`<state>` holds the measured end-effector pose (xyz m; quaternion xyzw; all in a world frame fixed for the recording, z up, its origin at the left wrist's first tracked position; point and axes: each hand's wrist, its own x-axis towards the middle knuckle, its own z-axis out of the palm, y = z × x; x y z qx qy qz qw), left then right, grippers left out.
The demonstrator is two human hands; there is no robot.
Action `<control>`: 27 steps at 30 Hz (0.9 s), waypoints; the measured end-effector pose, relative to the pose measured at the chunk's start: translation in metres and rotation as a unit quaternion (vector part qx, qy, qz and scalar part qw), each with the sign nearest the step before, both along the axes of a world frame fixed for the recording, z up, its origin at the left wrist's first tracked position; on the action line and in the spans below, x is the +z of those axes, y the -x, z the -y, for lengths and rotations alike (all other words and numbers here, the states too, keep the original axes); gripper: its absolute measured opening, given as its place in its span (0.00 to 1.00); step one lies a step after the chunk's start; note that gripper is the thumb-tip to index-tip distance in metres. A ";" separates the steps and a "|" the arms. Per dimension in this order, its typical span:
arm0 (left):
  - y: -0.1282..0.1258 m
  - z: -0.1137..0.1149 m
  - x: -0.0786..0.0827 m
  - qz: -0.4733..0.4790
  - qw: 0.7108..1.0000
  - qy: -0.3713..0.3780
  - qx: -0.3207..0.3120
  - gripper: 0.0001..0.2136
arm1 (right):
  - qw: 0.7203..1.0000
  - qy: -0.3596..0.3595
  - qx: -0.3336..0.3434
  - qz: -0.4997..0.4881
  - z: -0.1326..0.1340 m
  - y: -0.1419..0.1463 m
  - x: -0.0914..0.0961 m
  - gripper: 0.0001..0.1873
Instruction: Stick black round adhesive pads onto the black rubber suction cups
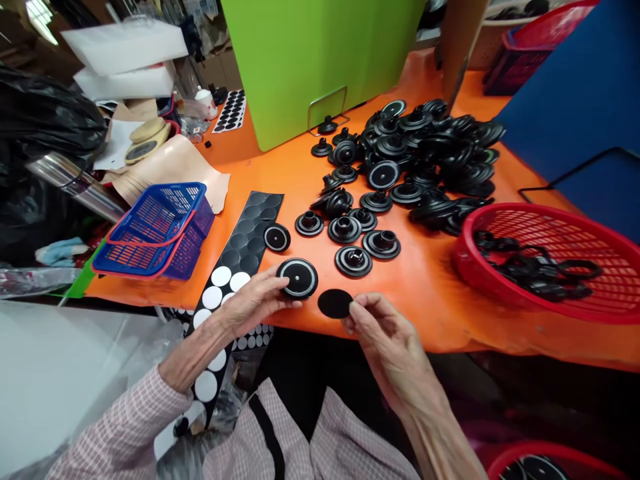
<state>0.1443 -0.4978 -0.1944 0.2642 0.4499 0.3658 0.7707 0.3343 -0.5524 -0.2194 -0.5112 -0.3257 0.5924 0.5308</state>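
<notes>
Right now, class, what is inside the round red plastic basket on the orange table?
A tangled heap of black rings lies in the red basket; mesh floor shows around it, but whatever lies beneath the heap is covered.

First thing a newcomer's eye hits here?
The heap of black round rubber-like fittings on the orange tabletop stands out at centre-right, with a red plastic mesh basket to its right. At the front, the left hand holds a black white-ringed disc, beside a flat black disc pinched by the right hand.

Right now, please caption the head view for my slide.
Left hand holds a black disc; right hand pinches a round black pad.
</notes>
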 end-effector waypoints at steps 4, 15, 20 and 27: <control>0.005 0.009 -0.001 -0.025 0.998 -0.051 -0.010 0.16 | 0.998 0.006 -0.028 -0.049 -0.008 0.015 0.000 0.16; 0.003 0.018 0.000 -0.030 0.997 -0.073 -0.025 0.19 | 0.994 -0.058 -0.080 0.056 -0.009 0.045 -0.012 0.12; 0.001 0.019 0.000 -0.039 0.996 -0.077 -0.028 0.19 | 0.993 -0.053 -0.087 0.058 -0.009 0.049 -0.011 0.12; 0.001 0.019 -0.004 -0.034 0.995 -0.084 -0.030 0.19 | 0.994 -0.048 -0.088 0.052 -0.010 0.051 -0.014 0.11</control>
